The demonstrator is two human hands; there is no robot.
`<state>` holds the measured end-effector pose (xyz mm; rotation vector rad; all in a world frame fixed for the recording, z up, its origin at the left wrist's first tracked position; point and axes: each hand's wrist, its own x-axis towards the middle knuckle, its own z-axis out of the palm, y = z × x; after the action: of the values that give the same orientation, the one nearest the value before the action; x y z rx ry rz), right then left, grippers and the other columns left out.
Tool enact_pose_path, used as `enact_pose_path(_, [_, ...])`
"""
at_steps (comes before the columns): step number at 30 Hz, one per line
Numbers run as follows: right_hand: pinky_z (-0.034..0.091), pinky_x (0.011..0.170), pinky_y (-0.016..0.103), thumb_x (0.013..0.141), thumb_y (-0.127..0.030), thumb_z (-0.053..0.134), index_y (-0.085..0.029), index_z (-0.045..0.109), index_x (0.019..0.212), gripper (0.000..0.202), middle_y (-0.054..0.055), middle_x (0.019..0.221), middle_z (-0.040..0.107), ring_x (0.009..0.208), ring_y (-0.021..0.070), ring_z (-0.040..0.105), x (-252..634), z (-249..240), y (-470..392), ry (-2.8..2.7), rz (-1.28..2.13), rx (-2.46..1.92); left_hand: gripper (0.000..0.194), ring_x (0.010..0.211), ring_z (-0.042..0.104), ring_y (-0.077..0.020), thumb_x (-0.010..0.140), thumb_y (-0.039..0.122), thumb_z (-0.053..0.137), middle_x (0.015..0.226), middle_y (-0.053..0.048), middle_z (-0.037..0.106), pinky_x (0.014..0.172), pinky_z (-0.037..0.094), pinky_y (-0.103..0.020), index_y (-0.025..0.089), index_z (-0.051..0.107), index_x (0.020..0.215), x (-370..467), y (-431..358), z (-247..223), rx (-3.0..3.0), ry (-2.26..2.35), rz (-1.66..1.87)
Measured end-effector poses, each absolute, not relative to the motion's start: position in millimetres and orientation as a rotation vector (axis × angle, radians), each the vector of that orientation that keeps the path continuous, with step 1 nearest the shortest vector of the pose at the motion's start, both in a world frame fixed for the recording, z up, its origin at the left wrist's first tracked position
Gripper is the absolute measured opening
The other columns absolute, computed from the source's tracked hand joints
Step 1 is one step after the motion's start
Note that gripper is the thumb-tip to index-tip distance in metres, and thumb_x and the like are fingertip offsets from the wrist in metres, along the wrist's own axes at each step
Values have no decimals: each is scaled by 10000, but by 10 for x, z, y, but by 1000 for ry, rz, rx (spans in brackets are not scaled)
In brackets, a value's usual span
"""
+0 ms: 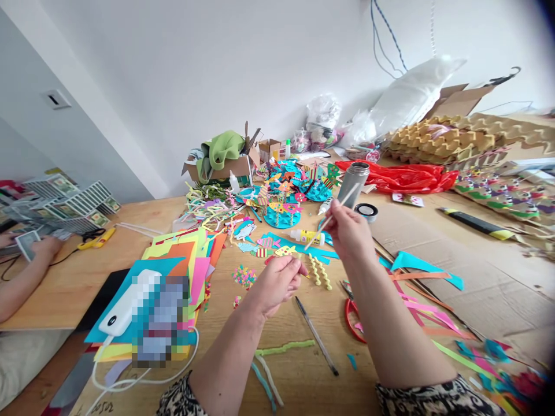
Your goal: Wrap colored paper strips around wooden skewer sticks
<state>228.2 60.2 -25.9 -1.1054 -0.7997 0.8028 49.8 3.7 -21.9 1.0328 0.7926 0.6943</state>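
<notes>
pale wall [243, 75] | wooden table [173, 214] | wall switch [56, 100]

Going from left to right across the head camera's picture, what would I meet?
Wall switch, white power bank, green cloth, left hand, metal flask, black-and-yellow cutter knife.

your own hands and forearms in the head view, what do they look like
The left hand and right hand are bare, with no gloves, and no rings or watch can be made out. The forearms are bare too, up to black-and-cream patterned sleeves with swirling, leafy shapes. No markings or cables show on either arm.
</notes>
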Motion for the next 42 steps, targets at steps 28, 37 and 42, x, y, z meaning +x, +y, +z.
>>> enact_pose_path(28, [418,542,243,750,-533,652,-132,654,690,406,25,624,623,567,122,537,1734,-211,351,-1704,1482,-968,257,922,678,-213,673,325,743,850,-48,687,783,489,-293,157,583,784,309,282,-106,774,797,1308])
enact_pose_path(37, [375,513,237,711,-531,682,-138,665,670,396,15,575,618,523,112,513,1703,-214,356,-1638,1466,-1032,311,861,676,-213,653,298,767,846,-103,735,786,471,-310,128,679,898,196,318,-103,889,894,1315])
enact_pose_path(42, [371,515,240,665,-528,717,-132,668,658,399,11,571,609,523,107,501,1648,-208,347,-1568,1506,-1003,236,761,682,-190,680,296,738,795,-92,731,708,485,-285,128,694,839,188,321,-111,930,961,1314])
